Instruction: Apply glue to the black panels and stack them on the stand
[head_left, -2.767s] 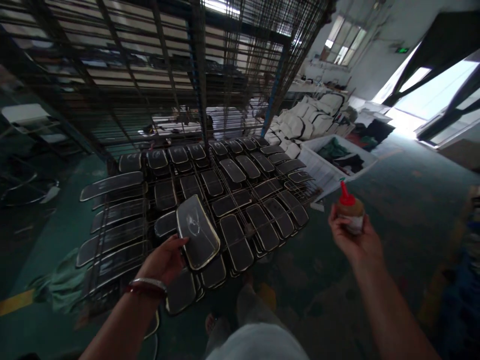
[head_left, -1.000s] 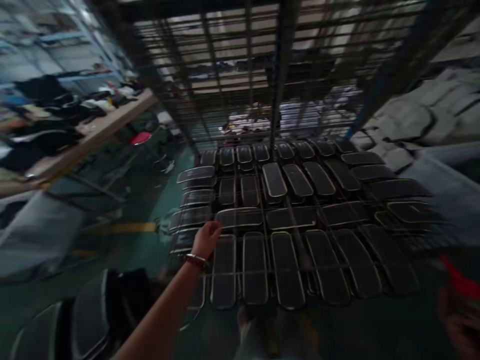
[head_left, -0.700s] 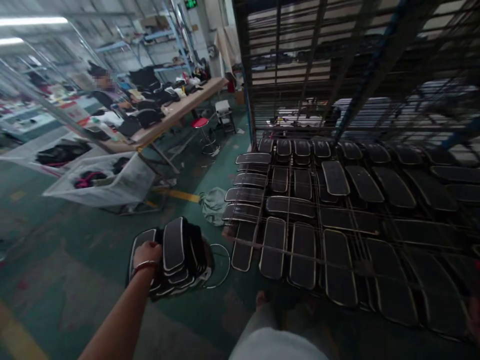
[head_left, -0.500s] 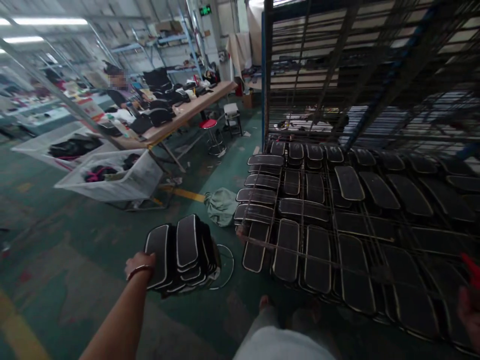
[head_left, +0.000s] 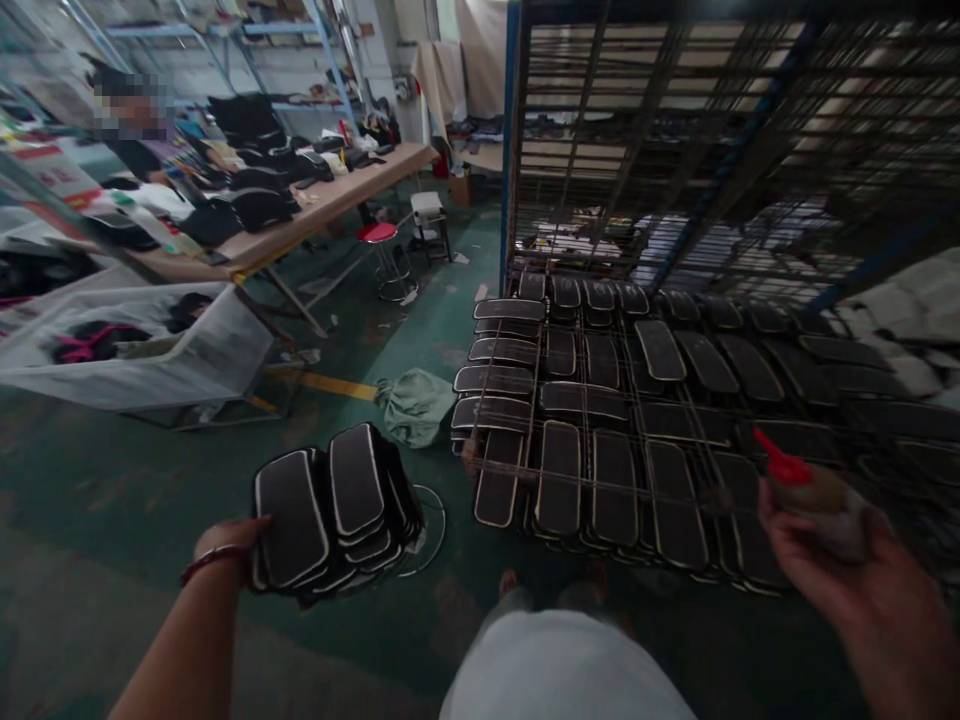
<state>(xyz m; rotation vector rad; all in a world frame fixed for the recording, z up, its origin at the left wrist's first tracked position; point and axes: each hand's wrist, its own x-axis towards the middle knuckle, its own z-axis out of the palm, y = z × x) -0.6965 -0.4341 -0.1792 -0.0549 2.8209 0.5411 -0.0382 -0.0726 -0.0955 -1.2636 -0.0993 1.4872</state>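
Note:
My left hand [head_left: 231,553] is closed on the left edge of a black rounded panel [head_left: 292,518] with a pale border. My thumb lies on its top and the other fingers are mostly hidden. That panel is on a stack, beside a second stack of black panels [head_left: 358,482]. At the right, my right hand [head_left: 847,585] is wrapped round a squeeze bottle [head_left: 821,502] with a red nozzle, whose tip points up and left. Behind the bottle, rows of similar black panels [head_left: 559,475] lie on a wire rack [head_left: 525,468].
Upright wire rack frames [head_left: 514,150] rise behind the panels. A green cloth bundle [head_left: 414,405] lies on the floor. To the left stand a white bin [head_left: 225,345] and a long worktable [head_left: 322,205], with a person [head_left: 154,150] behind it. A red stool [head_left: 377,233] is near the table.
My right hand has come in from the right edge with the squeeze bottle. My left hand stays at the panel, which now sits farther left and more turned. The view has shifted rightward.

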